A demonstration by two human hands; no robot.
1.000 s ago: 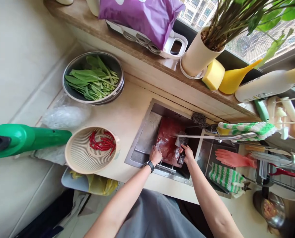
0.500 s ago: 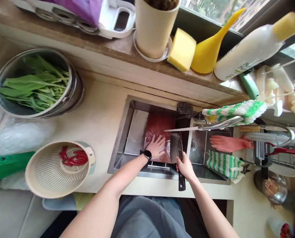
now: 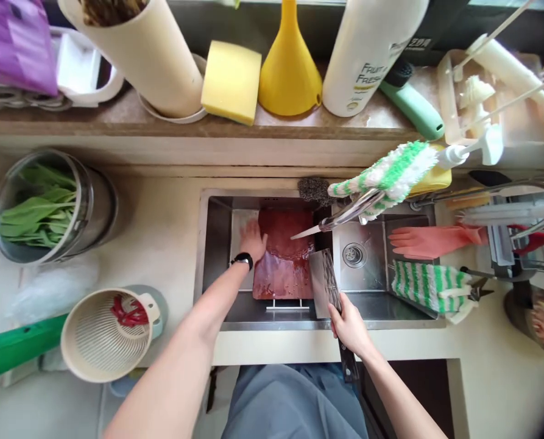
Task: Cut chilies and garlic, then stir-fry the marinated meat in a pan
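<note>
While I watch from afar, the left hand (image 3: pixel 252 241) lies open, fingers spread, against the edge of a wet slab of raw red meat (image 3: pixel 283 256) in the left basin of the steel sink (image 3: pixel 204 256). The right hand (image 3: pixel 350 326) grips a cleaver (image 3: pixel 323 283) by its black handle, blade upright near the basin divider.

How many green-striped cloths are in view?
2. One striped cloth is draped over the faucet. The other striped cloth lies at the right edge of the right sink basin. Others could be out of frame.
</note>
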